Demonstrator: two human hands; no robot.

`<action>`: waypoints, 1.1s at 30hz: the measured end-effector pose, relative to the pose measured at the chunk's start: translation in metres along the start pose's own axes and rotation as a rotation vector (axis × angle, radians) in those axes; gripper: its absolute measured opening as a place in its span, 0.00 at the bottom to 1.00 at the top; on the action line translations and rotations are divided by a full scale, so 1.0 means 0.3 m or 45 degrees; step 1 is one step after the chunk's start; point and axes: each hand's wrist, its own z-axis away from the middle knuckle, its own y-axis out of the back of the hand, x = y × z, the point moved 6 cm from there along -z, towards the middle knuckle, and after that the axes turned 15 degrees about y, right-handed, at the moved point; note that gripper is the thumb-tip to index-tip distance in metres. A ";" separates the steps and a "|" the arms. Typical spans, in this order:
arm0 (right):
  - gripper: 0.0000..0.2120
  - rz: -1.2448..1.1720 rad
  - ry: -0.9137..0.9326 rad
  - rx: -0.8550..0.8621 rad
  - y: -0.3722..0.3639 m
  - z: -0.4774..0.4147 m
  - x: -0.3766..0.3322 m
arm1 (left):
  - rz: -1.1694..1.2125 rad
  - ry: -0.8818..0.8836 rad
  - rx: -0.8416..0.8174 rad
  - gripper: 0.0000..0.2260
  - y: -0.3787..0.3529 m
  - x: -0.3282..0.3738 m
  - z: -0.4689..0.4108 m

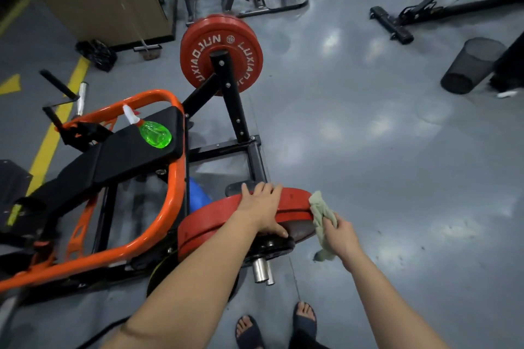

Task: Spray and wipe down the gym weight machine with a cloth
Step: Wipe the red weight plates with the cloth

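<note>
Weight machine [175, 178] is standing on the grey floor [368, 150], ahead and to the person's left, its orange tube frame curving around a black seat pad [127, 156]. A green spray bottle [154, 133] is lying on its side on that pad, its white nozzle pointing away from the person. Close to the camera, a red near plate [215, 218] is sitting on the machine's loading arm, with two steel sleeve ends [262, 270] poking out just below it.

The left hand [262, 208] is resting over the rim of the near plate. Its grip is wide: the fingers are lying fairly straight across the top edge and the thumb is pressing flat on the side facing the person. The right hand [341, 238] is holding a pale green cloth [320, 214], its grip narrow and closed around the bunched fabric. The cloth's upper end is touching the plate's right edge and its lower end is hanging free.

Further off, a red far plate [221, 54] with white lettering is sitting on a black upright post. A black mesh bin [470, 65] is leaning tilted on the floor at right. The person's feet [304, 317] are showing in dark open sandals at the bottom.
</note>
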 end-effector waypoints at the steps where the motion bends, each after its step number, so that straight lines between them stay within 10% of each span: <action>1: 0.10 -0.016 0.015 0.094 0.030 -0.003 0.018 | -0.024 0.003 0.011 0.59 -0.004 0.039 -0.015; 20: 0.17 -0.074 0.132 0.103 0.009 0.061 -0.028 | 0.046 0.133 0.119 0.47 -0.032 0.062 -0.042; 33: 0.24 0.577 0.531 -0.200 -0.286 0.150 -0.416 | 0.336 -0.056 0.264 0.33 -0.064 -0.169 0.066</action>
